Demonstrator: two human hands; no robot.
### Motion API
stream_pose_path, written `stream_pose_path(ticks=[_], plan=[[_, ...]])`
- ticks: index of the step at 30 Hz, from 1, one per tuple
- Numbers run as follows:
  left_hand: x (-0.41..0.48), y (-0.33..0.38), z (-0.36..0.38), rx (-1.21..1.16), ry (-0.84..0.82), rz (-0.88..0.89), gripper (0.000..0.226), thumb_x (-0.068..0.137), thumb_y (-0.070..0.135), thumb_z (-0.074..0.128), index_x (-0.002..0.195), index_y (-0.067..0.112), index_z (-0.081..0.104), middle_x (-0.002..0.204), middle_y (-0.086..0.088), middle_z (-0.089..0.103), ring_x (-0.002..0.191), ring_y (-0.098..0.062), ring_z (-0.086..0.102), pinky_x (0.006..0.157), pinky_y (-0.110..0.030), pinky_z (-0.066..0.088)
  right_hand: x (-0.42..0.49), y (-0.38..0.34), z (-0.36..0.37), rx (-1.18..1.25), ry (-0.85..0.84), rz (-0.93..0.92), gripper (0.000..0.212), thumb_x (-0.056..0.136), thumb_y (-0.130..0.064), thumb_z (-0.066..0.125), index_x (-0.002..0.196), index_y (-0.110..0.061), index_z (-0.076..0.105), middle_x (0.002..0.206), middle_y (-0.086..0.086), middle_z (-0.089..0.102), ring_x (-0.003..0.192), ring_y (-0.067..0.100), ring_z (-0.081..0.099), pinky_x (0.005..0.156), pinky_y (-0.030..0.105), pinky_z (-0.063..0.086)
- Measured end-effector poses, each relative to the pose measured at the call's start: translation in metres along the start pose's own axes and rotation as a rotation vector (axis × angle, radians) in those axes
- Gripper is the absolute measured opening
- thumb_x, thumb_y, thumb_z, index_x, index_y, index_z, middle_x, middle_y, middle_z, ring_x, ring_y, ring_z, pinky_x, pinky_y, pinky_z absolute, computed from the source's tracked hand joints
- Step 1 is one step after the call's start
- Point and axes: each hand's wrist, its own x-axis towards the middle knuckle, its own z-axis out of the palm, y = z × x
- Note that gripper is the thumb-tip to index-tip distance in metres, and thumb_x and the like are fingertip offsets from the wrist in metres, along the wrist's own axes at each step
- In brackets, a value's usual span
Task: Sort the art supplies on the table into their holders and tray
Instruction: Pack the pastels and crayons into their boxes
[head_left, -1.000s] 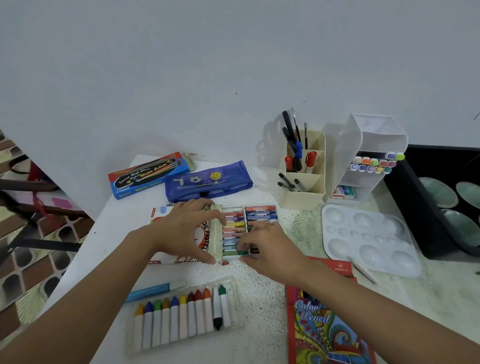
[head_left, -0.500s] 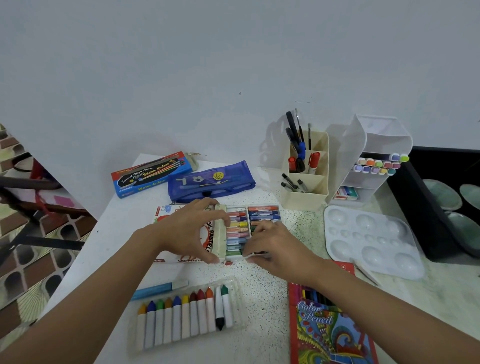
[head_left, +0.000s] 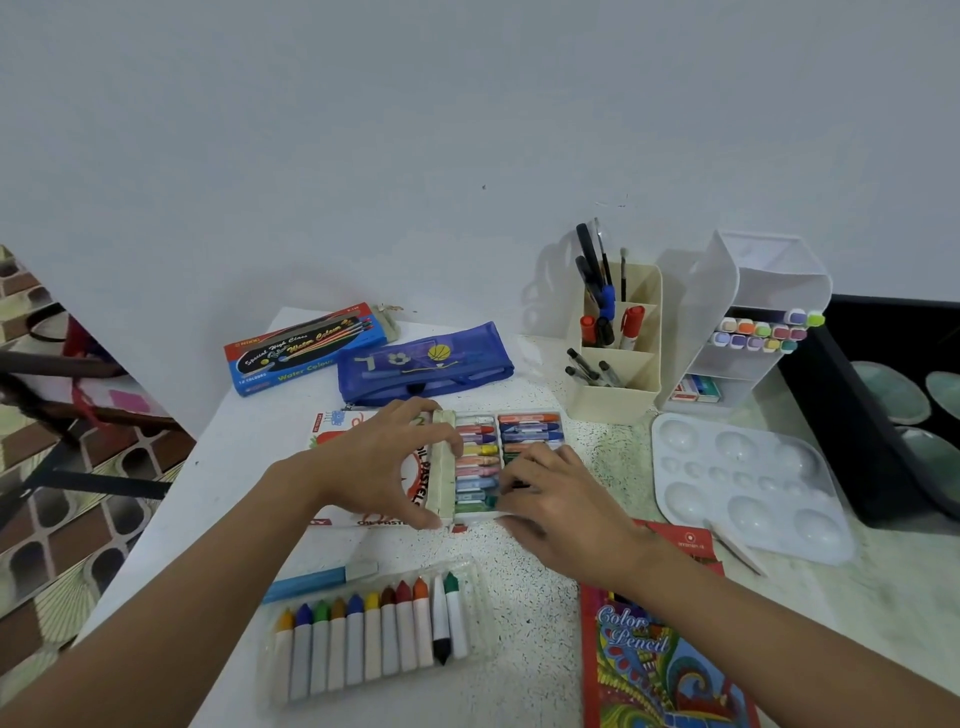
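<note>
White plastic pastel tray (head_left: 480, 452) sits mid-frame in its open cardboard box, with the printed lid (head_left: 337, 431) folded out to the left. The oil pastels lie with their long axes left-right, in two columns. The left column is full; the lower right column is hidden under the right hand (head_left: 556, 499).

Left hand (head_left: 384, 462) clamps the tray's left edge, forefinger at the far corner and thumb at the near corner. The right hand's fingers curl down onto the tray's lower right rows; something dark shows at the fingertips, but can't tell if a pastel is pinched. The right hand is the nearer one to that column, so any seating move is likely its job, pushing leftward along the pastel axis.

Containers:
- Cream desk organiser (head_left: 613, 400), upper right, holds pens, brushes and red markers.
- White tiered holder (head_left: 748, 280) beside it holds pastel-capped markers (head_left: 763, 332).
- Clear tray of wax crayons (head_left: 374, 639) sits at lower centre.
- White paint palette (head_left: 748, 488) sits right of the pastels, wells bare.
</note>
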Motion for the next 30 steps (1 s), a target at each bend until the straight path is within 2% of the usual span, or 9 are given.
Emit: stream_pose_path(ticks=[6, 11, 15, 19, 21, 25, 27, 30], plan=[[-0.001, 0.002, -0.001, -0.001, -0.006, 0.006, 0.078, 0.071, 0.057, 0.083, 0.134, 0.053, 0.037, 0.157, 0.013, 0.014, 0.143, -0.015, 0.017, 0.114, -0.034, 0.027, 0.000, -0.001, -0.001, -0.032, -0.004, 0.002, 0.018, 0.093, -0.032, 0.058, 0.091, -0.025, 0.075, 0.104, -0.011, 0.060, 0.103, 0.015, 0.048, 0.078, 0.034, 0.036], [-0.001, 0.001, -0.001, 0.001, -0.011, 0.004, 0.079, 0.070, 0.059, 0.082, 0.134, 0.054, 0.036, 0.158, 0.014, 0.013, 0.144, -0.016, 0.017, 0.114, -0.036, 0.027, 0.001, -0.008, -0.002, -0.015, 0.006, 0.023, 0.019, 0.093, -0.030, 0.059, 0.088, -0.022, 0.075, 0.105, -0.011, 0.064, 0.100, 0.015, 0.051, 0.081, 0.037, 0.042], [0.000, 0.001, -0.002, 0.001, -0.009, 0.019, 0.078, 0.070, 0.059, 0.082, 0.134, 0.053, 0.037, 0.157, 0.014, 0.014, 0.144, -0.015, 0.016, 0.115, -0.035, 0.026, 0.006, -0.008, -0.002, 0.189, 0.044, 0.194, 0.018, 0.092, -0.031, 0.062, 0.092, -0.021, 0.078, 0.101, -0.013, 0.063, 0.099, 0.009, 0.051, 0.082, 0.033, 0.042], [0.000, 0.001, -0.002, -0.009, 0.000, 0.036, 0.075, 0.070, 0.058, 0.083, 0.132, 0.052, 0.040, 0.156, 0.013, 0.016, 0.142, -0.014, 0.018, 0.112, -0.033, 0.026, 0.022, -0.006, -0.007, 0.283, -0.048, 0.346, 0.012, 0.086, -0.026, 0.076, 0.094, -0.019, 0.081, 0.095, -0.007, 0.057, 0.092, 0.010, 0.052, 0.083, 0.035, 0.049], [0.000, 0.001, -0.001, -0.011, 0.004, 0.041, 0.075, 0.070, 0.058, 0.083, 0.131, 0.052, 0.040, 0.156, 0.013, 0.016, 0.142, -0.014, 0.018, 0.112, -0.033, 0.027, 0.032, -0.007, -0.015, 0.251, -0.110, 0.385, 0.012, 0.083, -0.028, 0.079, 0.092, -0.020, 0.081, 0.096, -0.006, 0.060, 0.095, 0.013, 0.053, 0.085, 0.037, 0.049], [0.000, 0.000, 0.000, -0.009, 0.009, 0.046, 0.075, 0.070, 0.058, 0.083, 0.131, 0.052, 0.040, 0.156, 0.013, 0.016, 0.142, -0.015, 0.018, 0.112, -0.033, 0.027, 0.043, -0.010, -0.023, 0.086, -0.200, 0.291, 0.006, 0.086, -0.027, 0.073, 0.087, -0.023, 0.079, 0.102, -0.007, 0.059, 0.102, 0.014, 0.052, 0.089, 0.038, 0.038], [0.000, 0.001, 0.000, -0.011, 0.008, 0.043, 0.076, 0.070, 0.058, 0.083, 0.132, 0.051, 0.041, 0.157, 0.012, 0.015, 0.144, -0.016, 0.017, 0.113, -0.036, 0.027, 0.041, -0.011, -0.019, -0.005, -0.178, 0.208, 0.009, 0.086, -0.025, 0.070, 0.080, -0.023, 0.077, 0.100, -0.007, 0.058, 0.099, 0.016, 0.051, 0.086, 0.039, 0.032], [0.001, 0.001, 0.000, -0.011, 0.018, 0.045, 0.075, 0.069, 0.057, 0.084, 0.132, 0.049, 0.043, 0.158, 0.011, 0.017, 0.145, -0.016, 0.017, 0.114, -0.036, 0.027, 0.040, -0.009, -0.011, -0.115, -0.118, 0.103, 0.011, 0.079, -0.022, 0.077, 0.069, -0.024, 0.073, 0.090, -0.006, 0.061, 0.089, 0.020, 0.055, 0.078, 0.040, 0.035]])
